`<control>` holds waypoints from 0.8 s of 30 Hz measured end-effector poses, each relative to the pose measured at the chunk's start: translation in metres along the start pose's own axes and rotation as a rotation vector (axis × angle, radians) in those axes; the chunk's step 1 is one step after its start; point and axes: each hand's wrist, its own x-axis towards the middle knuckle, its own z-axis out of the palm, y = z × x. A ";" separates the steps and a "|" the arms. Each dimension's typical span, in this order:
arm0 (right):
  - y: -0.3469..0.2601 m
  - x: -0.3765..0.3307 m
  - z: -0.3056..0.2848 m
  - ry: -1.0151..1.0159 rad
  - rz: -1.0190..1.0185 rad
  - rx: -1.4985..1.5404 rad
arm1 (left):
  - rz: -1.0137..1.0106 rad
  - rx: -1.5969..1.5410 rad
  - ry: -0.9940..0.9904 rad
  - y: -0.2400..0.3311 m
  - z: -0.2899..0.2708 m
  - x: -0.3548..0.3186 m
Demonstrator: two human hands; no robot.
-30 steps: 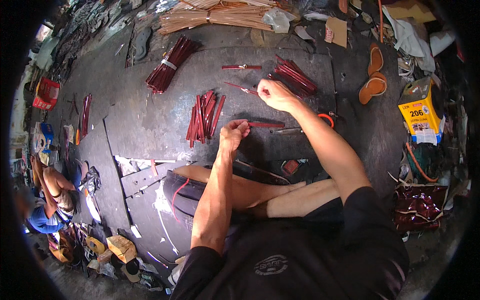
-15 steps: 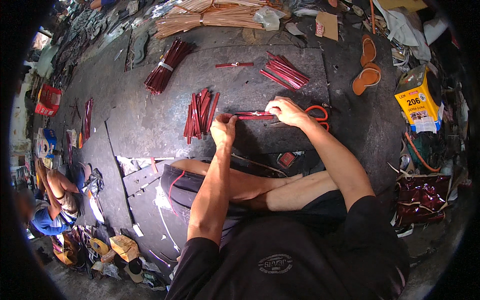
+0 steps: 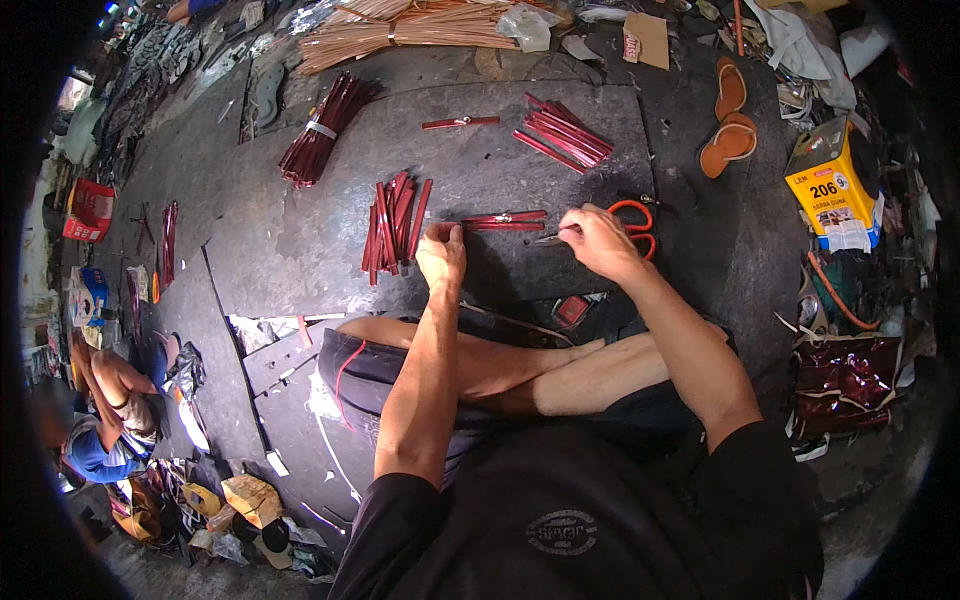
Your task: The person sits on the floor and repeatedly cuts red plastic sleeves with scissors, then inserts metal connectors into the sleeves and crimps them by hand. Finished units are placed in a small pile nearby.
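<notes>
My left hand (image 3: pixel 441 258) is pinched around the left ends of glossy dark red strips (image 3: pixel 510 220), which lie out to the right with a small metal piece near their middle. My right hand (image 3: pixel 600 242) is apart from them, fingers bent together above the scissors (image 3: pixel 648 246). Orange handles show beyond the hand and the blade tip pokes out on its left; whether the fingers grip anything is hidden. Left of my left hand lies a loose pile of red strips (image 3: pixel 396 225). Another strip with a metal piece (image 3: pixel 460 123) lies farther off.
At the back are a banded bundle of dark strips (image 3: pixel 322 130), more red strips (image 3: pixel 567 132) and tan strips (image 3: pixel 410 35). Orange-soled sandals (image 3: pixel 730 145) and a yellow box (image 3: pixel 835 190) stand right. A co-worker (image 3: pixel 105 430) sits far left.
My right hand has let go of the strips' right ends and moved right and slightly down over the scissors. My left hand stays at the left ends. The view has shifted slightly.
</notes>
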 end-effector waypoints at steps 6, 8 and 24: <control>0.048 -0.019 -0.075 -0.138 0.015 -0.245 | -0.028 -0.032 -0.026 -0.004 -0.003 0.003; 0.074 -0.026 -0.074 -0.163 -0.075 -0.285 | 0.014 -0.023 -0.016 -0.002 -0.001 0.001; 0.087 -0.028 -0.052 -0.296 -0.155 -0.334 | 0.001 0.002 -0.016 0.007 -0.001 -0.005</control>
